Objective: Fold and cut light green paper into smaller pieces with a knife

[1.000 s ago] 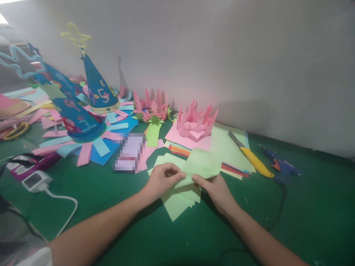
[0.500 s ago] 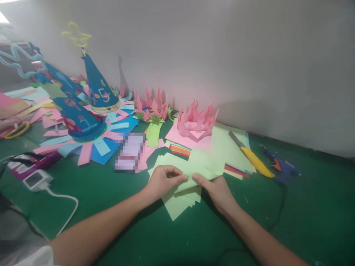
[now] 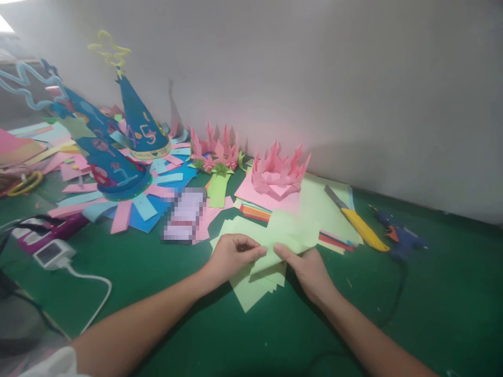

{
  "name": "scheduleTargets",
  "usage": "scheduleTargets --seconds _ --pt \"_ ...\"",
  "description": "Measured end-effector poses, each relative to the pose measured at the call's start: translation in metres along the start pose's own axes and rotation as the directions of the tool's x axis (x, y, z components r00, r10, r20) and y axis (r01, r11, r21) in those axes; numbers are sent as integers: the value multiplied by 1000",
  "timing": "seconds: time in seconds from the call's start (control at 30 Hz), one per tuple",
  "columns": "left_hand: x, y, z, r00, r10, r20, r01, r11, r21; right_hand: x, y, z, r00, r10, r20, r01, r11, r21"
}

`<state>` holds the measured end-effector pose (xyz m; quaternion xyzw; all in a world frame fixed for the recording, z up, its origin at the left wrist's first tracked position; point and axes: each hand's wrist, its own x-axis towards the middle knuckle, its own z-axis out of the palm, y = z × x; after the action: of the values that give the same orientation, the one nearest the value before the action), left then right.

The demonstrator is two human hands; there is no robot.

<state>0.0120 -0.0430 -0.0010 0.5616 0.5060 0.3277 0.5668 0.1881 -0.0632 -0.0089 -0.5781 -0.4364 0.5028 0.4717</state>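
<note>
The left hand (image 3: 236, 256) and right hand (image 3: 311, 268) pinch a pale green sheet (image 3: 293, 229) near its close edge, thumbs uppermost, probably to steady it, in front of the all-pink crown (image 3: 278, 172); loose sheets (image 3: 251, 296) spread below, nearer than the crown, seemingly for easy reach.

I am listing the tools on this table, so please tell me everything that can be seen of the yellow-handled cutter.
The yellow-handled cutter is long and narrow, with a bright yellow, plastic-looking handle and a dark grey, metal-looking blade, exposed. It lies slantwise on pale green paper, blade toward the wall and leftward. The handle's near end passes the paper's right edge, close to the blue glue gun; whether they touch, I cannot tell. No hand touches it.
</note>
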Motion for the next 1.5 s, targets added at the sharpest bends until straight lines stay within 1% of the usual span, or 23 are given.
scheduleTargets --seconds 0.13,0.4,0.77,0.97,1.23,1.5 --pt "0 0 0 1000 2 -1 -2 1000 3 0 1 -1 1000 15 6 -15 1000 -11" --pt "1 -3 0 1000 11 11 -12 1000 23 -1 -4 -1 1000 21 -2 -21 999 -41" --pt "0 -1 0 1000 -3 7 3 1000 27 0 0 -2 999 37 7 -37 999 -36" --pt "-1 2 1 1000 3 7 -3 1000 30 0 0 -1 999 30 9 -30 999 -38" --pt "1 -2 1 999 32 8 -32 999 33 -1 -2 0 1000 29 -9 -30 998 -47" --pt "1 -1 1 1000 25 9 -26 999 38 0 -1 -1 1000 18 1 -18 1000 -25"
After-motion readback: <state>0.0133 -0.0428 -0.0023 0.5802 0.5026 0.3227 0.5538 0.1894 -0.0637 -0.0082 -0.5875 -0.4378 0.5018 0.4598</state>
